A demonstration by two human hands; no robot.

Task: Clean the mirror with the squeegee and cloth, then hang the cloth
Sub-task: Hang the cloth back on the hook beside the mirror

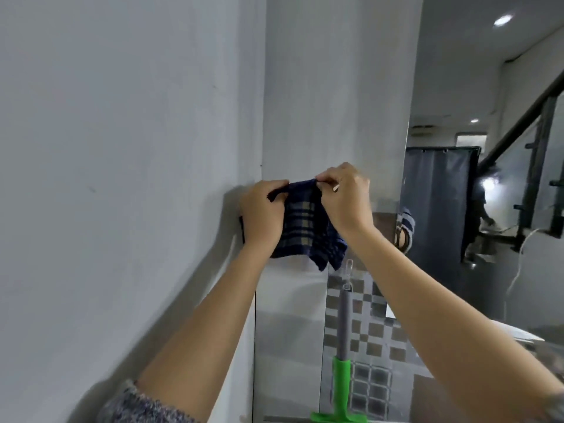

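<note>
A dark blue plaid cloth (305,227) hangs against the white wall, held up at its top edge by both hands. My left hand (264,213) pinches the cloth's left top corner. My right hand (346,198) pinches the top right part, with a small pale object sticking out between its fingers. Below the cloth a squeegee (343,355) with a grey handle and green head hangs from a clear hook (348,267) on the wall. The mirror (476,215) is to the right, reflecting a room and stairs. Whatever holds the cloth on the wall is hidden behind it.
A white wall (122,148) runs along the left and meets the front wall in a corner. Chequered tiles (372,325) lie behind the squeegee. A dark curtain and a stair rail show in the mirror.
</note>
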